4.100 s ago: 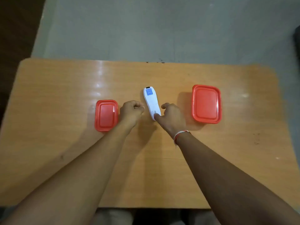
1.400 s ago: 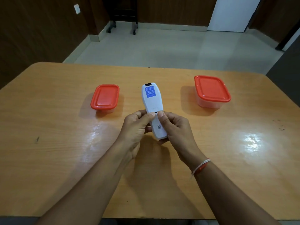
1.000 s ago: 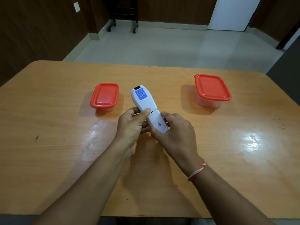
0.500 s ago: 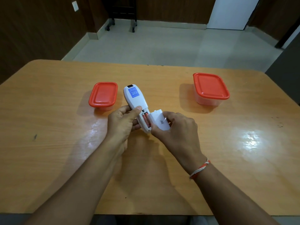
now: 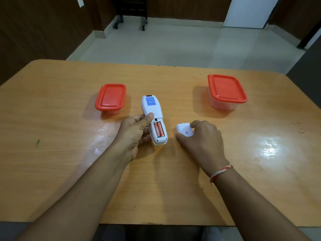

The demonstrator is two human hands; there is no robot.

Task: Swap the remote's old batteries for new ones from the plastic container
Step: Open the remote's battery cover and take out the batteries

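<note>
The white remote [image 5: 152,110] lies back-up in my left hand [image 5: 134,131], which grips its left side, thumb on the back. Its battery bay is uncovered and shows two orange batteries [image 5: 158,129] side by side. My right hand [image 5: 201,138] holds the white battery cover [image 5: 184,130] down at the table, just right of the remote. A small red-lidded plastic container [image 5: 110,98] stands left of the remote, lid on. A larger red-lidded plastic container [image 5: 225,91] stands at the far right, also lidded.
The wooden table [image 5: 52,136] has rounded corners; its near edge runs just under my forearms. Beyond its far edge is a tiled floor with a wheeled stand [image 5: 130,14] and a white door [image 5: 250,11].
The battery cover has slid off the remote. My right hand carried it rightward and down to the table. My left hand kept the remote and turned it straighter, exposing the batteries.
</note>
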